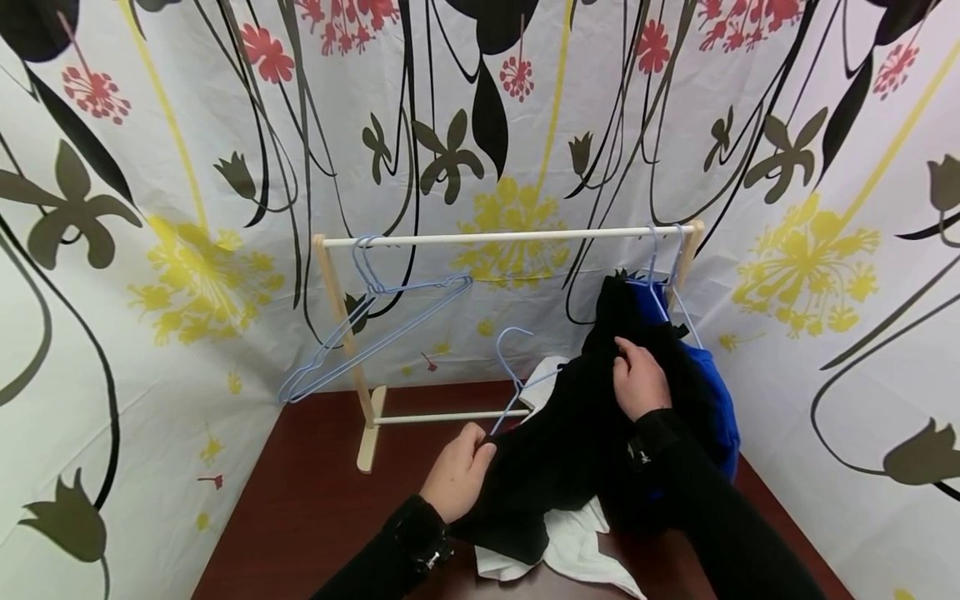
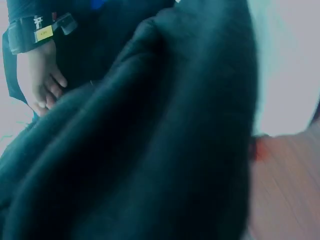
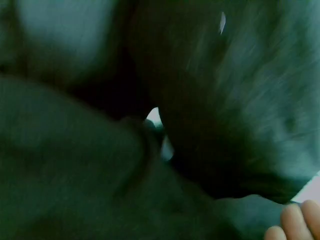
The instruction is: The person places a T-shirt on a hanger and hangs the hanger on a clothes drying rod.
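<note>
A black garment (image 1: 570,433) lies bunched at the right of the dark red table (image 1: 315,508), rising toward the rack's right end. My left hand (image 1: 478,450) pinches its lower left edge, just below a light-blue wire hanger (image 1: 513,373) that pokes out of the cloth. Higher up, my right hand (image 1: 622,360) grips a fold of the black garment. Black cloth (image 2: 150,150) fills the left wrist view, with my right hand (image 2: 47,90) at its top left. The right wrist view shows only dark cloth (image 3: 150,150) and fingertips (image 3: 295,226).
A small wooden rack (image 1: 510,237) with a white rod stands at the back. Light-blue hangers (image 1: 375,321) hang at its left end, and a blue garment (image 1: 712,392) hangs at its right. A white garment (image 1: 577,546) lies under the black one. Floral curtain walls enclose the table.
</note>
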`<state>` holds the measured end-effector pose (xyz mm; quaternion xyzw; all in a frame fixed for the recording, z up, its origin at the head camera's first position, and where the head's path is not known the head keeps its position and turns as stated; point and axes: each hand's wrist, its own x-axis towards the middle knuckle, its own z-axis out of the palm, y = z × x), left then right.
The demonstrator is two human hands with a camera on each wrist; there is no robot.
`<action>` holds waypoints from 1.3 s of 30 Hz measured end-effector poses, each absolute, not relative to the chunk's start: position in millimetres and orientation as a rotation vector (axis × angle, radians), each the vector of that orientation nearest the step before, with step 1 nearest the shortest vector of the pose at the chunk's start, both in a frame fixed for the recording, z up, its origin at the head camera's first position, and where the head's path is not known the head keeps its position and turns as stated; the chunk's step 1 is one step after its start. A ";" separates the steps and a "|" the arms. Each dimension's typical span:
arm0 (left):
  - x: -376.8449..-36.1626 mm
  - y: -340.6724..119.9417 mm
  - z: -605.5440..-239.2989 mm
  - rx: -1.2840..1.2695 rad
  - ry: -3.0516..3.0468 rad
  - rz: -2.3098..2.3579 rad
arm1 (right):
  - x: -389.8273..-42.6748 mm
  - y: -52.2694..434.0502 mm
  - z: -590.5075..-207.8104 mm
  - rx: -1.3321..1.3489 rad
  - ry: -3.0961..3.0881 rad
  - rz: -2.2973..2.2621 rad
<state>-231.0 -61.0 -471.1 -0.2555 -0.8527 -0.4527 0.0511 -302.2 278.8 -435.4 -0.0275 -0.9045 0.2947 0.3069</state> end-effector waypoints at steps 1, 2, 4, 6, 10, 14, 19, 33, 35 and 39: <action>-230.4 -58.0 -469.8 -0.776 -2.599 -1.392 | -300.0 275.5 -434.5 -0.063 -2.390 0.804; -229.5 -55.0 -468.0 -0.772 -2.604 -1.408 | -297.2 271.2 -433.2 -0.048 -2.394 0.838; -227.2 -48.2 -464.9 -0.763 -2.607 -1.451 | -290.8 260.1 -431.1 0.003 -2.431 0.909; -223.0 -40.6 -461.9 -0.749 -2.606 -1.498 | -283.2 246.9 -429.9 0.084 -2.497 0.985; -213.2 -21.2 -456.7 -0.735 -2.596 -1.588 | -268.5 221.4 -429.2 0.203 -2.620 1.102; -202.9 0.6 -452.8 -0.792 -2.549 -1.628 | -266.7 208.8 -429.7 0.204 -2.612 1.109; -187.9 20.3 -447.6 -0.874 -2.535 -1.742 | -271.8 211.0 -427.9 0.130 -2.557 1.154; -168.1 43.4 -426.7 -1.048 -2.542 -1.849 | -279.0 241.9 -381.2 0.117 -2.531 1.344; -171.2 49.3 -419.4 -1.065 -2.506 -1.853 | -281.7 243.4 -372.7 0.128 -2.527 1.366; -178.0 62.0 -405.5 -1.073 -2.442 -1.846 | -288.5 245.9 -360.3 0.149 -2.490 1.384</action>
